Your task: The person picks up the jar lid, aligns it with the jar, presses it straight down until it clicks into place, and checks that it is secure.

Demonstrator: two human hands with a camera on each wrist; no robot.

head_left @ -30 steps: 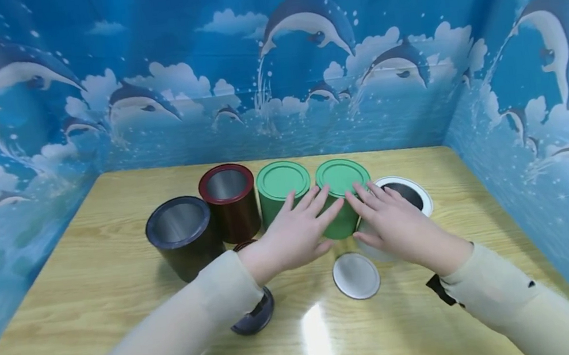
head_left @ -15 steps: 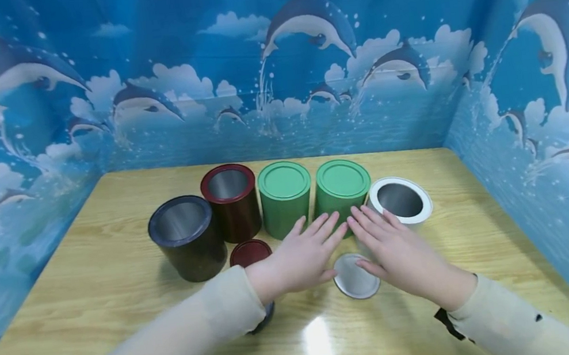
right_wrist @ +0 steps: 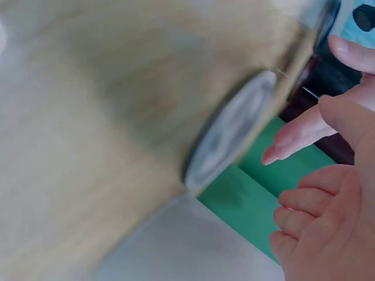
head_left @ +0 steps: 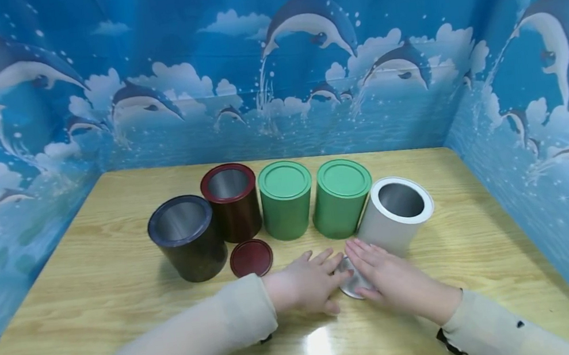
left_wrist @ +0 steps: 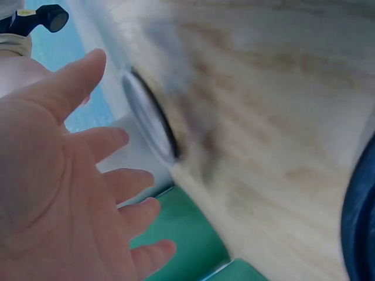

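Note:
A round silver-white lid (head_left: 356, 283) lies on the wooden table, partly covered by the hands in the head view. My left hand (head_left: 316, 284) hovers at its left side, palm down, fingers spread and relaxed. From the right, my right hand (head_left: 391, 276) reaches over the same lid with nearly straight fingers. Both wrist views show a gap between the hands and the lid (right_wrist: 231, 132), and neither hand holds anything. Just behind the right fingertips stands an open white can (head_left: 390, 224). Two green cans, one left (head_left: 288, 212) and one right (head_left: 340, 209), have green tops.
An open black can (head_left: 196, 256) and an open dark red can (head_left: 239, 217) stand at the left of the row. In front of them lies a dark red lid (head_left: 251, 258). A dark blue lid (left_wrist: 360, 222) shows at the left wrist view's edge. A dolphin-print curtain (head_left: 278, 114) surrounds the table.
Both hands have drawn back from over the green and white cans toward the front, down to the silver-white lid. The cans and lids stay where they were.

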